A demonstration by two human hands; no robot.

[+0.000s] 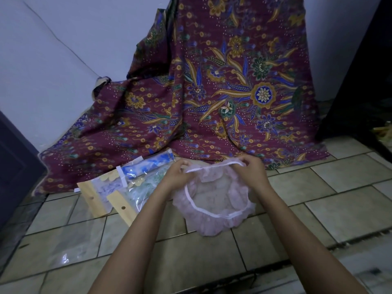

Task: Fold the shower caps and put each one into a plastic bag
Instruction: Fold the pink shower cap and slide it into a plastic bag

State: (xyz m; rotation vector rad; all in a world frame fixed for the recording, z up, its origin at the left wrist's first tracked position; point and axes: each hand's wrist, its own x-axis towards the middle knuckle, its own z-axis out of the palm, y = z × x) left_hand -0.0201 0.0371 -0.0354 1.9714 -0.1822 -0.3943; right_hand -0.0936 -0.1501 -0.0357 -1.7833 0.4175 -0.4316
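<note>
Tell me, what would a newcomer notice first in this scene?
The big maroon batik cloth with gold and blue flowers, draped against the wall at the back, dominates. In front of it, the left hand and right hand pinch the elastic rim of a translucent pink shower cap, holding it open over the tiled floor. To its left lie packed plastic bags with yellow headers.

A maroon cloth [212, 92] patterned with blue, gold and green flowers hangs against the pale wall [53, 85] and spreads onto the tiled floor [212, 255] — its lower edge lies rumpled there. A thin line [63, 44] slants down the wall. A dark panel [14, 166] stands at the left edge, a dark shape [364, 81] at the right — too dim to tell.
</note>
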